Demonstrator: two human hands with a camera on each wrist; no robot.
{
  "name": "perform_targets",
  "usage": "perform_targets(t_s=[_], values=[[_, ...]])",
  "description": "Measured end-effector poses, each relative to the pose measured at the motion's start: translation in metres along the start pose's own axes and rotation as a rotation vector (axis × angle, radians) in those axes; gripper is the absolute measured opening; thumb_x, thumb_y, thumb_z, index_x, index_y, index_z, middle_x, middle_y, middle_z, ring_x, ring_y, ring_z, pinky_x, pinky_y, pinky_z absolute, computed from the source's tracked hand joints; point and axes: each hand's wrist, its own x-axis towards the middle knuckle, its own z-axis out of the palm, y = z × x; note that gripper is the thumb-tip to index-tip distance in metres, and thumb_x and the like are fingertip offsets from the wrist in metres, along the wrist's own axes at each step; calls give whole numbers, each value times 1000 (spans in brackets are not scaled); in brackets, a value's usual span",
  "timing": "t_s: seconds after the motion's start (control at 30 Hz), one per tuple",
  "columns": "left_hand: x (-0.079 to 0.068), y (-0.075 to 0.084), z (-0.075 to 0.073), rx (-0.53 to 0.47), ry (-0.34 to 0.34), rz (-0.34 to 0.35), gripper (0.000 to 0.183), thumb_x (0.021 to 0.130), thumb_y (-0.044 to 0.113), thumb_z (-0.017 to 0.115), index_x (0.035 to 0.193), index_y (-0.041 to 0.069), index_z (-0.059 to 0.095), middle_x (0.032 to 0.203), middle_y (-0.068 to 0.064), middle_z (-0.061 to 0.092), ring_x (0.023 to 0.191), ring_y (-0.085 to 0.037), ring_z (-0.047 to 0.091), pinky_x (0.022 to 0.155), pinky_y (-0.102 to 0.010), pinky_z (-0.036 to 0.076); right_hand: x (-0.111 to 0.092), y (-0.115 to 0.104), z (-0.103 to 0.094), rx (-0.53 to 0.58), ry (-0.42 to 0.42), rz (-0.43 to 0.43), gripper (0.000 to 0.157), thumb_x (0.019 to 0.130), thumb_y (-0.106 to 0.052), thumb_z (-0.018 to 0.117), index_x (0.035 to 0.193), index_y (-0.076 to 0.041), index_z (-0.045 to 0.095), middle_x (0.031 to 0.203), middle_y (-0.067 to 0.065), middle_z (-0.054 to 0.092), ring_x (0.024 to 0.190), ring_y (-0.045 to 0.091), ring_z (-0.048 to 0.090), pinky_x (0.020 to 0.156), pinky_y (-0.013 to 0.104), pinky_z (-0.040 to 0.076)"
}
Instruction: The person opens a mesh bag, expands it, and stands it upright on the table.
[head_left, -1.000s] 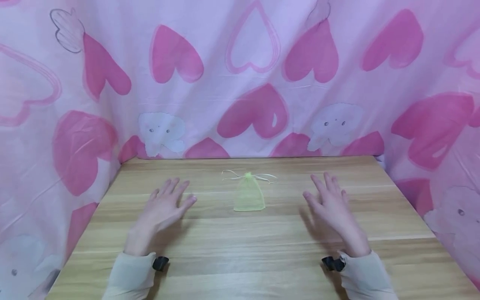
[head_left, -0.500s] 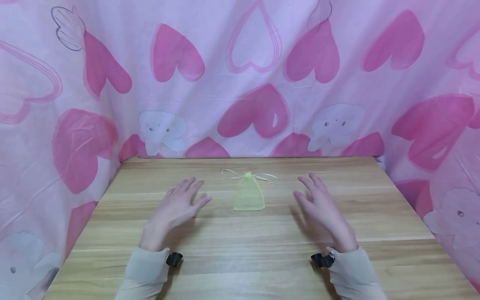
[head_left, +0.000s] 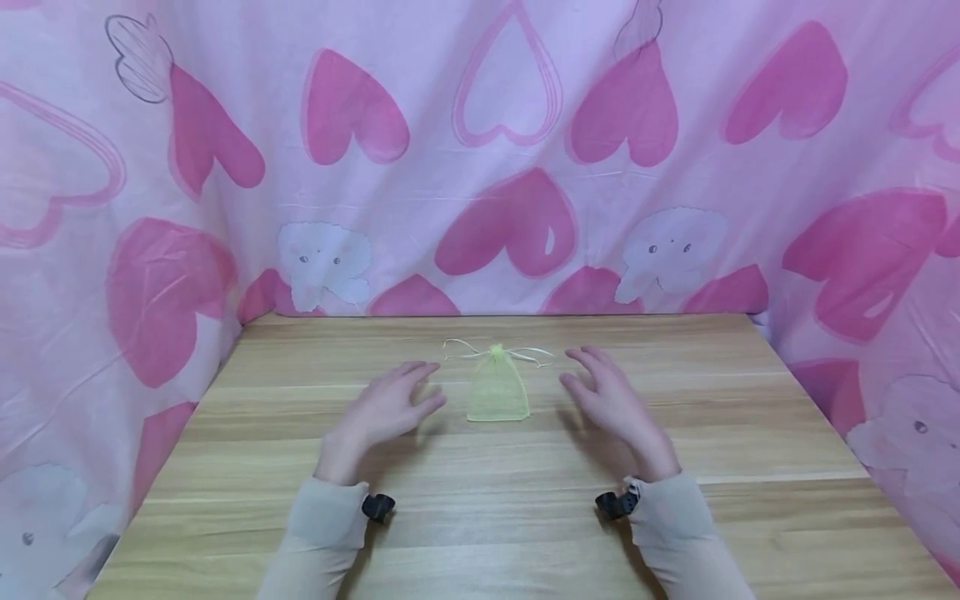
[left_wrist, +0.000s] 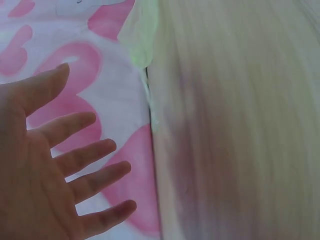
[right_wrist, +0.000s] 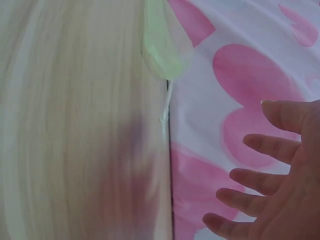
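Note:
A sheer yellow-green organza drawstring pouch [head_left: 498,389] lies on the wooden table, its gathered neck toward the back and its pale cords [head_left: 529,354] spread to both sides. My left hand [head_left: 386,406] hovers to the left of the pouch, fingers spread and slightly bent, holding nothing. On the other side, my right hand [head_left: 611,400] hangs over the table with its fingertips near the right-hand cord ends. Both wrist views show the pouch [left_wrist: 142,37] beyond spread fingers, with a gap between; the right wrist view has the pouch [right_wrist: 162,45] at the top.
The wood-grain table [head_left: 495,517] reaches back to a pink curtain [head_left: 420,192] with hearts and white cartoon animals, which also hangs along the left and right sides. Small black devices [head_left: 378,507] sit at both sleeve cuffs [head_left: 327,517].
Both hands have moved inward from the sides toward the pouch, the left one rightward and the right one leftward. The pouch has stayed in place.

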Motion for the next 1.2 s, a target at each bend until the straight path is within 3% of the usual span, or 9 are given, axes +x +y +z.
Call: perform_targets(t_s=[0.2, 0.37, 0.47, 0.7, 0.83, 1.0, 1.2], values=[[22, 0, 13, -181, -7, 8, 56, 99, 39, 56, 143, 6, 47, 141, -12, 51, 130, -30, 47, 109, -46, 34, 16, 1, 14, 113, 2, 1, 49, 100, -32, 56, 141, -5, 48, 145, 20, 42, 133, 41, 38, 108, 57, 29], [38, 3, 20, -308, -2, -18, 52, 99, 33, 58, 141, 4, 49, 140, -11, 53, 120, -31, 57, 104, -44, 40, 26, -3, 24, 270, -48, 75, 47, 101, -36, 54, 141, -12, 49, 145, 15, 43, 132, 37, 39, 105, 55, 34], [47, 6, 23, -348, 13, -15, 49, 99, 30, 59, 140, 3, 51, 137, -14, 55, 118, -32, 58, 103, -45, 41, 31, -6, 31, 369, -72, 127, 46, 101, -37, 54, 141, -14, 49, 145, 13, 43, 131, 33, 40, 105, 54, 34], [67, 9, 31, -402, 57, -55, 40, 99, 27, 59, 132, 4, 58, 124, -14, 63, 110, -29, 62, 93, -44, 48, 49, -7, 48, 544, -55, 186, 45, 102, -29, 52, 141, -6, 48, 141, 15, 48, 126, 32, 45, 105, 52, 34], [75, 11, 36, -472, 72, -100, 28, 99, 23, 58, 119, 4, 65, 103, -10, 67, 87, -23, 64, 75, -37, 52, 56, -10, 57, 653, -70, 263, 44, 103, -28, 50, 141, -6, 47, 140, 15, 49, 123, 36, 48, 103, 51, 37], [82, 15, 48, -537, 82, -180, 21, 99, 20, 58, 109, 4, 66, 81, -10, 61, 59, -19, 56, 55, -30, 46, 62, -14, 67, 718, -75, 286, 44, 103, -22, 49, 141, -1, 46, 138, 20, 50, 118, 37, 53, 101, 48, 41], [93, 22, 61, -494, 104, -204, 20, 96, 19, 61, 95, 2, 71, 69, -2, 54, 58, -13, 49, 55, -27, 42, 66, -14, 73, 778, -61, 289, 43, 100, -14, 53, 138, 6, 47, 126, 24, 56, 110, 35, 58, 97, 45, 46]])
